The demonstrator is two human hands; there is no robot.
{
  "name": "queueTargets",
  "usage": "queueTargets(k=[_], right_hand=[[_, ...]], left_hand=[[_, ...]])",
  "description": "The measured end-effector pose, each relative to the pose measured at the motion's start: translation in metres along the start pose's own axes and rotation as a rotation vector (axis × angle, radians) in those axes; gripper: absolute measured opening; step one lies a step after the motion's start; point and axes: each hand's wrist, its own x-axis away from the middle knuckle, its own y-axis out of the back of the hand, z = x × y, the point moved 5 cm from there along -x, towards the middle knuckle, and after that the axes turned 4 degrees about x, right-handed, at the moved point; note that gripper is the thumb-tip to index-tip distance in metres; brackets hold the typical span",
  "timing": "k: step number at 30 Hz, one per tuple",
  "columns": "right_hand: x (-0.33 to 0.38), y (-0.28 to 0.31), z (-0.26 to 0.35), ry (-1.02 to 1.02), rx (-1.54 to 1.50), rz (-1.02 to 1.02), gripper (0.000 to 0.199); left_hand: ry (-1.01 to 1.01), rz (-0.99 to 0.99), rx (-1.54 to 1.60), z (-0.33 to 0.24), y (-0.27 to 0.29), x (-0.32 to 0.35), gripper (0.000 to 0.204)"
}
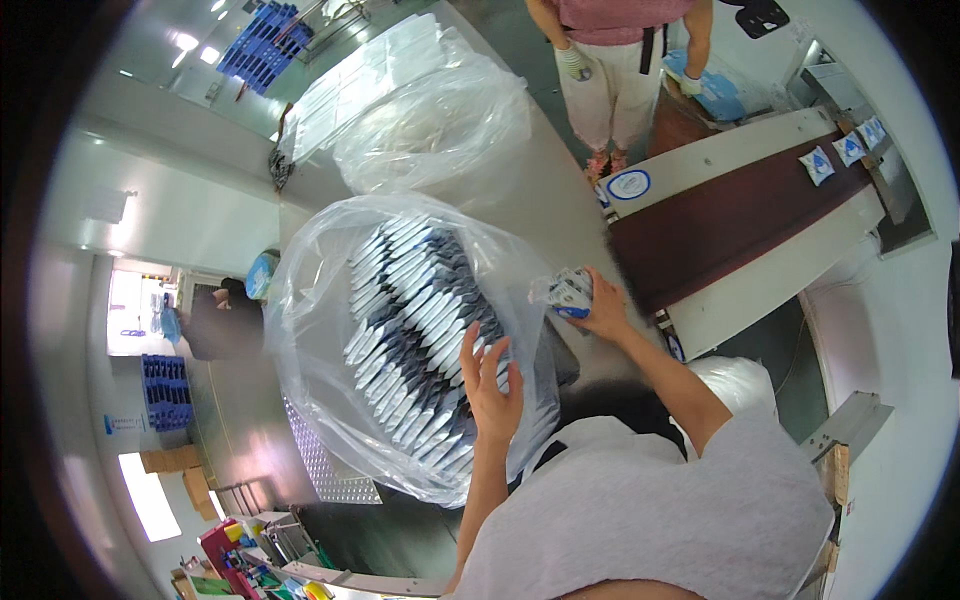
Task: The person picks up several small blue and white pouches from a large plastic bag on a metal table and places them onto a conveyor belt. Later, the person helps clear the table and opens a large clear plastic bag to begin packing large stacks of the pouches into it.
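A: What is closest?
B: The person's left hand [492,405], which is hovering open, fingers spread and slightly curled, over the right side of a big clear bag [308,345]. I cannot tell whether the fingertips are touching anything.
A: And the right hand?
B: The right hand [606,312] is gripping a white-and-blue packet [570,290], one or several, just beside the bag and near the right edge of the metal tabletop [560,225].
A: What is the bag holding?
B: Rows of silvery packets [405,325], standing tightly side by side. It is sitting at the tabletop's near edge.
A: Farther away?
B: A second clear bag [430,135] is lying toward the tabletop's far edge. Beyond the right edge, a dark red conveyor belt [725,230] is carrying three sachets [818,166] at its far end. A gloved co-worker [612,75] is standing beyond.
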Motion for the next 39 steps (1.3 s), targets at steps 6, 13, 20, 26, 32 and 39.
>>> queueTargets(k=[6,13,20,26,32,39], right_hand=[[0.046,-0.007,-0.027,-0.088,-0.948,-0.045,0.094],[0.044,0.009,0.008,0.028,0.036,0.071,0.081],[0.043,-0.027,-0.004,0.177,0.563,0.171,0.074],[-0.021,0.101,-0.009,0.092,0.092,0.370,0.073],[-0.115,0.252,-0.079,0.300,0.232,0.681,0.092],[-0.164,0.235,-0.201,0.359,0.802,1.088,0.102]], left_hand=[[0.038,0.114,0.158,-0.013,-0.029,0.015,0.029],[-0.064,0.232,0.084,-0.012,-0.035,0.019,0.026],[-0.079,0.222,0.164,-0.023,-0.053,0.018,0.023],[-0.049,0.212,0.223,-0.037,-0.042,0.016,0.024],[-0.009,0.096,0.131,-0.030,-0.006,0.022,0.028],[0.026,0.043,0.099,-0.022,0.012,0.020,0.028]])
